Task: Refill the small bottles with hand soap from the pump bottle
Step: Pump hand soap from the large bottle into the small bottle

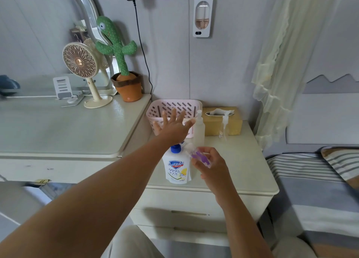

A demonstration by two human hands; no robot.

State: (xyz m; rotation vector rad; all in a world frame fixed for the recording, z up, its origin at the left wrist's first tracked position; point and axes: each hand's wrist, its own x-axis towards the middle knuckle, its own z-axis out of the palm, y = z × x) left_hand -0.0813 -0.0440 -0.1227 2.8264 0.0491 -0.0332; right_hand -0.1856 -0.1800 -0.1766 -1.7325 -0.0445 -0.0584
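Right hand (211,170) is nearest, fingers curled round a small clear bottle (198,155) w/ a purple label. It's held tilted in the air, top end toward the pump bottle (175,168). Pump bottle stands upright on the table (242,170) near the front edge, white w/ a blue pump top, just left of the small bottle. Left hand (173,128) is above & behind it, fingers straight & spread, grasping nothing. Its wrist is over the pump top; can't tell if touching. Behind: frosted bottle (199,129) & clear pump bottle (223,132), both upright, in front of a pink basket (171,107) & tissue box (234,124). Far left, on another table: fan (79,61), cactus toy (116,48).
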